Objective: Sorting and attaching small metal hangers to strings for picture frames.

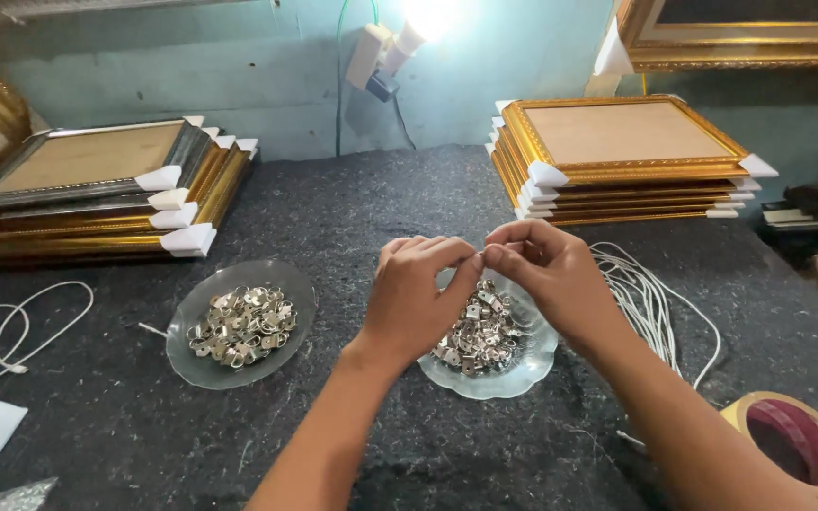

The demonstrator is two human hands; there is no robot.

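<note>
Head view: fingertips of the left hand (416, 293) and right hand (549, 274) pinch together on something too small to tell, above a glass bowl (523, 374) of metal hangers (478, 336). White cords (650, 303) lie just right; a second dish (295, 284) left, dark felt between. Stacked frames (617, 161) sit well back.

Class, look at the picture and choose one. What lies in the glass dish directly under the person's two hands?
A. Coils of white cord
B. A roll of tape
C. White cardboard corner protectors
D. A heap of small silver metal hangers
D: the scalloped clear glass dish below the left hand and right hand holds a heap of small silver metal hangers; the white cord lies on the cloth beside it.
</note>
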